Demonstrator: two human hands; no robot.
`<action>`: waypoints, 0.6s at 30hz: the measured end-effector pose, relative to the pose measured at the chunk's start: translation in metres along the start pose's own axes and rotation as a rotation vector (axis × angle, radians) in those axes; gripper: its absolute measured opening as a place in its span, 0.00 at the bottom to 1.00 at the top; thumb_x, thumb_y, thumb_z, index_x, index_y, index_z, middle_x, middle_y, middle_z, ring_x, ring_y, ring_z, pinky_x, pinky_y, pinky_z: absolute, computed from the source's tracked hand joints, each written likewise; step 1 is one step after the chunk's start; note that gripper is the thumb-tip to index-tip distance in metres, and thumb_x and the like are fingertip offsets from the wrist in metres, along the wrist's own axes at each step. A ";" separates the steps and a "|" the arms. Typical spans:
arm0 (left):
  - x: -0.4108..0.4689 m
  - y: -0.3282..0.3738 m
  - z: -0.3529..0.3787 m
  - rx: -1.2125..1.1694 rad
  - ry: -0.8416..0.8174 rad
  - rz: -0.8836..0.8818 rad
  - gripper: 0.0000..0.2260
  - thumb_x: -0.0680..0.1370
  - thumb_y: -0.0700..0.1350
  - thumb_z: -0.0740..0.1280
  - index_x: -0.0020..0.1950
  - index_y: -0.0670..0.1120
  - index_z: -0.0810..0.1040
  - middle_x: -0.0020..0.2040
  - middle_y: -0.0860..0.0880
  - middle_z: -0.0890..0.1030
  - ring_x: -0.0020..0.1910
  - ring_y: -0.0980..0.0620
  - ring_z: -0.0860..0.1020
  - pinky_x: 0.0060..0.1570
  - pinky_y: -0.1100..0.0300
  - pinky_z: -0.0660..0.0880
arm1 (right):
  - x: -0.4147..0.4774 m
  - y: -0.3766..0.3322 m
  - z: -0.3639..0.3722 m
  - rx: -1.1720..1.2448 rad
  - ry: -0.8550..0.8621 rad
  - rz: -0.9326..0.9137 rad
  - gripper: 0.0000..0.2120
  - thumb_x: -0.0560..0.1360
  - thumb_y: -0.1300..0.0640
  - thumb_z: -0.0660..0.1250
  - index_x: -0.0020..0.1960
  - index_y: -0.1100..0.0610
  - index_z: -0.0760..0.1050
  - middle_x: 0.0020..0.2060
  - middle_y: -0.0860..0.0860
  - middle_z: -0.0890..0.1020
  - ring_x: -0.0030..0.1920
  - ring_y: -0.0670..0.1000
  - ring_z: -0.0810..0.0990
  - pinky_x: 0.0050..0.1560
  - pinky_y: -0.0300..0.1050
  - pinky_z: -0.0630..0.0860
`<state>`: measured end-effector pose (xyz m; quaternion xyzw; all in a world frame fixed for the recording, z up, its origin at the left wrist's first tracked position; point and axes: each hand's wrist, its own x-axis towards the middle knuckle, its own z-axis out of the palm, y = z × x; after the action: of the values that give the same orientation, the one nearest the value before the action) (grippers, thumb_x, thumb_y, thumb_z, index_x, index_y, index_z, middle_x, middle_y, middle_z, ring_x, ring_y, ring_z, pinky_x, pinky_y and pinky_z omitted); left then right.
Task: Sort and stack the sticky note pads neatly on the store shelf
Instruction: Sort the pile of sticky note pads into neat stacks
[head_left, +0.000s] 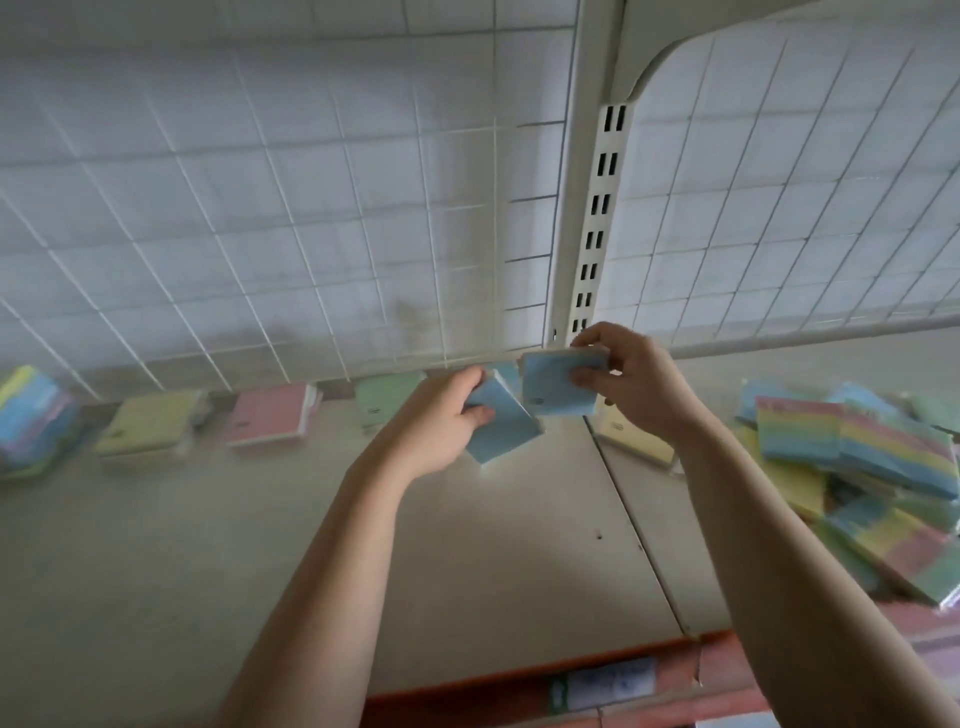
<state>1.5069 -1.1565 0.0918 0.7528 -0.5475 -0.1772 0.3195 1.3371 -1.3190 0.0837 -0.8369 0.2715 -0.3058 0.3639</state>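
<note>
left hand (441, 415): you grip a blue pad (501, 423), tilted, just left of the upright post (592, 218).
right hand (631, 384): you pinch a second blue pad (550, 387) by its edge, at the post's foot.
handling: likely light, stiff blocks in slippery wrap; hold by opposite edges.
containers: none; shelf (467, 545) carries sorted stacks left of the post: yellow stack (150, 421), pink stack (270, 418), green stack (384, 397).
unsorted: rainbow pile (852, 462) right of the post.

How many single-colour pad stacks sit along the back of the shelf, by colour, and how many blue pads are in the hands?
Yellow stack: 1
Pink stack: 1
Green stack: 1
Blue pads, one in the left hand and one in the right hand: 2
Total: 5
</note>
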 end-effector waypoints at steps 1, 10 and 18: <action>-0.004 -0.005 -0.005 -0.007 0.021 -0.009 0.02 0.77 0.42 0.65 0.47 0.49 0.73 0.45 0.50 0.80 0.44 0.50 0.77 0.45 0.55 0.72 | 0.003 -0.002 0.008 0.001 -0.017 -0.007 0.12 0.70 0.63 0.69 0.47 0.48 0.74 0.33 0.48 0.77 0.34 0.49 0.72 0.36 0.47 0.73; -0.032 -0.047 -0.036 0.011 0.139 -0.047 0.03 0.78 0.43 0.64 0.46 0.47 0.71 0.40 0.49 0.77 0.38 0.50 0.72 0.39 0.63 0.67 | 0.030 -0.005 0.060 0.040 -0.038 0.051 0.16 0.74 0.67 0.61 0.55 0.49 0.73 0.39 0.46 0.77 0.38 0.48 0.73 0.36 0.42 0.70; -0.040 -0.061 -0.040 -0.157 0.209 -0.077 0.05 0.78 0.42 0.64 0.54 0.46 0.75 0.48 0.54 0.80 0.46 0.56 0.77 0.46 0.65 0.69 | 0.037 0.004 0.086 -0.114 -0.075 0.169 0.14 0.71 0.66 0.67 0.49 0.52 0.68 0.40 0.54 0.74 0.39 0.54 0.71 0.37 0.46 0.70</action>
<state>1.5616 -1.0951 0.0762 0.7602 -0.4664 -0.1523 0.4258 1.4214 -1.3081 0.0452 -0.8413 0.3442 -0.2265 0.3500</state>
